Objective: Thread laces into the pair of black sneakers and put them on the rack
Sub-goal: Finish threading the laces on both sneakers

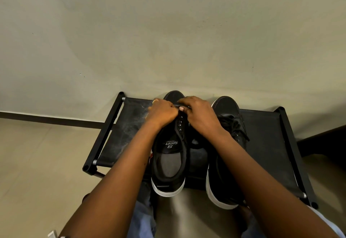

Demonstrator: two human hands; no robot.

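A black sneaker (169, 155) sits on the fabric rack (265, 144), toe to the wall, its lower eyelets bare below both hands. The left hand (162, 113) and right hand (200, 115) curl over its front, seemingly pinching a black lace (182, 105) between them. Right of the right hand stands the laced second sneaker (224, 163). Pulling both ends even should keep the threading neat.

Two sneakers (169, 155) side by side on rack (269, 144), wall (168, 32) behind.
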